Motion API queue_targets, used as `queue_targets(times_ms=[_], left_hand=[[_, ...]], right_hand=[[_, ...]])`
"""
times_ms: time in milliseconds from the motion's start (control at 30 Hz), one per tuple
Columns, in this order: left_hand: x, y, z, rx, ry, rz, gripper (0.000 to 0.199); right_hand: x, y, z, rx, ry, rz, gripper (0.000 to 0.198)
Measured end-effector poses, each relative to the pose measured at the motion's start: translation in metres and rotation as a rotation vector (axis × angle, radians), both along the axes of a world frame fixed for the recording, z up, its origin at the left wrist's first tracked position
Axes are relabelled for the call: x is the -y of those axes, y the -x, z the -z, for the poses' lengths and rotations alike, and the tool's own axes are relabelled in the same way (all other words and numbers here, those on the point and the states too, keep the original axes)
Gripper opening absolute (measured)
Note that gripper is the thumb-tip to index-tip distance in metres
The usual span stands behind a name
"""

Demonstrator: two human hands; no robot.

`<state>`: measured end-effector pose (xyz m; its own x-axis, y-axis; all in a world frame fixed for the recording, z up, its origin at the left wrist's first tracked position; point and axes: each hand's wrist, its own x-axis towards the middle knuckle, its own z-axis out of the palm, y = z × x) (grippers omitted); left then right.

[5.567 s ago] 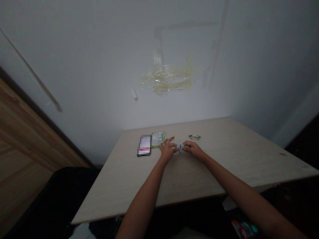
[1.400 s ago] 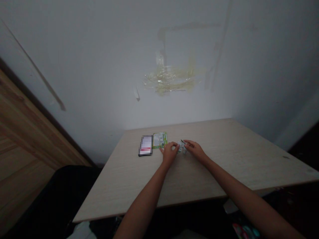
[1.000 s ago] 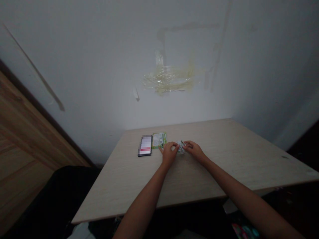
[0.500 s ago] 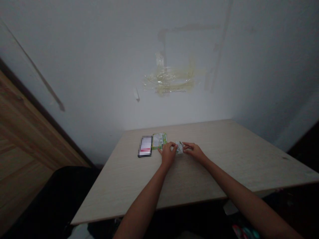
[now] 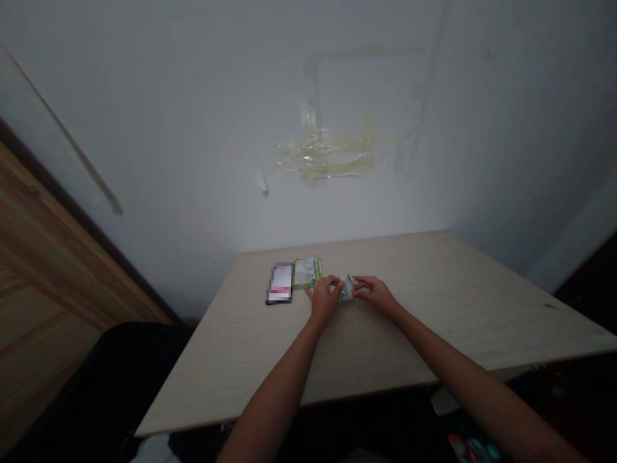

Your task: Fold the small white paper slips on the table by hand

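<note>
Pale tabletop (image 5: 216, 360), crumpled whitish packet (image 5: 347, 288) between left fingers (image 5: 334, 280) and right fingers (image 5: 365, 280), both clamped on it.

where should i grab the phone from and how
Likely best by the free left long edge, coming from the left: the phone lies flat, lit face up, while its right edge sits close beside the green packet, with the left hand on that side too.

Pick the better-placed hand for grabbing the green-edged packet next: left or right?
Likely the left hand: it's close beside the green-edged packet; the right hand is farther, past the small white piece.
</note>
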<state>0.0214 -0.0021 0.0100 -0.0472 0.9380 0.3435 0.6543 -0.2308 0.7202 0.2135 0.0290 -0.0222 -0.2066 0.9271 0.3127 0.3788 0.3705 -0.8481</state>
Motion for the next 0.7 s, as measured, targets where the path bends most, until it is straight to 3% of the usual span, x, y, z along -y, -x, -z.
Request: queue_targets(times_ms=[467,700], left_hand=[[-0.0021,-0.0015,0.0016,-0.008,0.019,0.031,0.013],[-0.0019,0.0007,-0.0022,-0.015,0.041,0.055,0.013]], right_hand=[[0.0055,0.0028,-0.0065,-0.042,-0.013,0.034,0.048],[0.0046,-0.0003,-0.0081,0.014,-0.133,0.078,0.05]])
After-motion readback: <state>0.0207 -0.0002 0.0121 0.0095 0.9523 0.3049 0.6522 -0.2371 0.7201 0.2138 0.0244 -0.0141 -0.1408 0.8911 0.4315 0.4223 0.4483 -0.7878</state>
